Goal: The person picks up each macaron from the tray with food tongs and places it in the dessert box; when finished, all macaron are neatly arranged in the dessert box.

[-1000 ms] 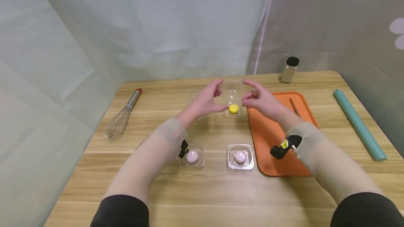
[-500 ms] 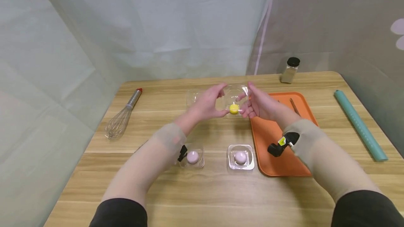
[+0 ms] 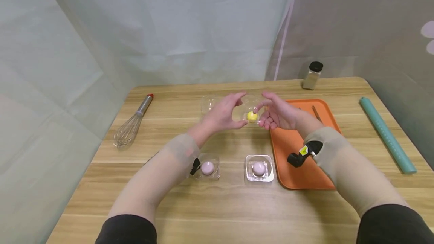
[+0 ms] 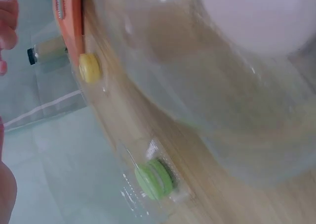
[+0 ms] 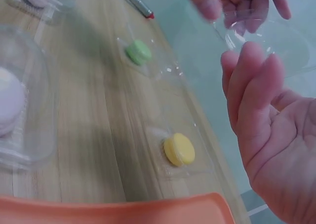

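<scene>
My left hand [image 3: 223, 114] and right hand [image 3: 281, 112] hold a clear plastic lid [image 5: 291, 41] between them, fingers at its sides. In the head view it overlaps a yellow macaron [image 3: 252, 116]. The right wrist view has that macaron in an open clear plastic box [image 5: 157, 135] on the table, below my hands. A green macaron [image 4: 154, 179] sits in another open clear box, which my left hand covers from the head camera. Nearer me, two lilac macarons [image 3: 207, 168] [image 3: 259, 168] lie in clear boxes, the left one partly behind my left wrist.
An orange tray [image 3: 295, 168] with a slim brown utensil [image 3: 317, 113] lies right of the boxes. A whisk [image 3: 131, 125] is at the left. A black-capped jar [image 3: 312, 76] stands at the back right, and a long teal cylinder [image 3: 388, 134] lies at the right edge.
My right hand has turned so its palm shows more, with the fingers lower at the lid's side. Both hands and the clear lid have come slightly down and toward me.
</scene>
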Motion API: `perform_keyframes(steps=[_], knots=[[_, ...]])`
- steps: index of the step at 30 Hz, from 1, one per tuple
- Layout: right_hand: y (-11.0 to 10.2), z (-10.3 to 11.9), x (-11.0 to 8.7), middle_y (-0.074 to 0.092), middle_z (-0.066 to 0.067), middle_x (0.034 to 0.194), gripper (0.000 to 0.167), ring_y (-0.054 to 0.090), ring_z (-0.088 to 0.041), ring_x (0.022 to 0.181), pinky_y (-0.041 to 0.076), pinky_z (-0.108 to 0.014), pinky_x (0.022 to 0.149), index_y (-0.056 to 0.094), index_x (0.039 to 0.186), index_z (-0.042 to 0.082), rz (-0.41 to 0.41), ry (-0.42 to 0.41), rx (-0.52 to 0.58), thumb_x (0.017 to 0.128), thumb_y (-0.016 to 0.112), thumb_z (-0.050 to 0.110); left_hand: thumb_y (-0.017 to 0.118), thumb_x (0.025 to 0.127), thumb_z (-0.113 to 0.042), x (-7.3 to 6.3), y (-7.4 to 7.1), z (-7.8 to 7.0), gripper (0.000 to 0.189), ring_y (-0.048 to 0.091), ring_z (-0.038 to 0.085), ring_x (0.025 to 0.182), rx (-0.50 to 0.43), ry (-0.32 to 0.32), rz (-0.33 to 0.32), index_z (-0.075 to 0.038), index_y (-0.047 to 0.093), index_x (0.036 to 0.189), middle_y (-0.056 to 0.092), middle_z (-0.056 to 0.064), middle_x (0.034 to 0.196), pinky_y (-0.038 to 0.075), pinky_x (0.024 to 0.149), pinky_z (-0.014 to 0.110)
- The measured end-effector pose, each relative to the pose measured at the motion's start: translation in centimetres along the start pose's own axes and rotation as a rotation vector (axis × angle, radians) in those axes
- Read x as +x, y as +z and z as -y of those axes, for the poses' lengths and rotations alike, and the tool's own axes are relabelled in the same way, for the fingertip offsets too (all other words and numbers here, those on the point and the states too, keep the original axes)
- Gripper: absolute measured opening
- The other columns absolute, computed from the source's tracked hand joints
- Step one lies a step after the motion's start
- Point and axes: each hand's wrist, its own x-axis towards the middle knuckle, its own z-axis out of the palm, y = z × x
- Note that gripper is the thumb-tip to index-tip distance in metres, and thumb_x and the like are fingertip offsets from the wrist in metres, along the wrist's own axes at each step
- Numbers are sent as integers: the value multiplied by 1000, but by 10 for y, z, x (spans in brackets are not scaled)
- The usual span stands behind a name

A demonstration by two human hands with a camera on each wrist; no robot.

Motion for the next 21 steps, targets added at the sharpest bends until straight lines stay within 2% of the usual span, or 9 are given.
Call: perform_keyframes(steps=[5, 9, 14, 18, 21], knots=[[-5, -3, 1, 63, -10, 74, 60, 58, -15, 57, 47, -23, 52, 42, 115, 6, -29, -14, -50, 93, 28, 60, 77, 77, -28, 1, -3, -3, 76, 57, 22, 97, -209, -183, 37, -8, 39, 140, 60, 8, 106, 46, 87, 29], [-7, -4, 1, 65, -11, 76, 56, 61, -16, 62, 51, -26, 58, 39, 122, 2, -57, -47, -71, 96, 32, 52, 69, 84, -30, 2, -5, -2, 65, 59, 23, 96, -317, -259, 75, -14, 41, 140, 61, 6, 107, 47, 85, 31], [-5, -4, 1, 67, -16, 85, 55, 66, -21, 73, 55, -35, 71, 36, 131, -10, -92, -184, -167, 99, 41, 34, 51, 95, -40, 5, -5, 5, 49, 59, 18, 93, -369, -363, 142, -14, 46, 136, 61, 4, 111, 49, 79, 33], [-4, -5, 1, 62, -24, 92, 51, 67, -26, 78, 55, -39, 73, 39, 132, -12, -141, -251, -291, 99, 44, 27, 41, 97, -46, 8, -4, 9, 53, 62, 27, 95, -423, -410, 227, -9, 48, 134, 60, 11, 117, 50, 79, 36], [-4, -7, 2, 59, -29, 98, 49, 65, -35, 86, 54, -41, 75, 40, 132, -11, -161, -260, -364, 98, 48, 24, 44, 96, -46, 9, -3, 12, 54, 61, 32, 100, -472, -433, 289, -9, 46, 136, 57, 15, 123, 50, 82, 37]])
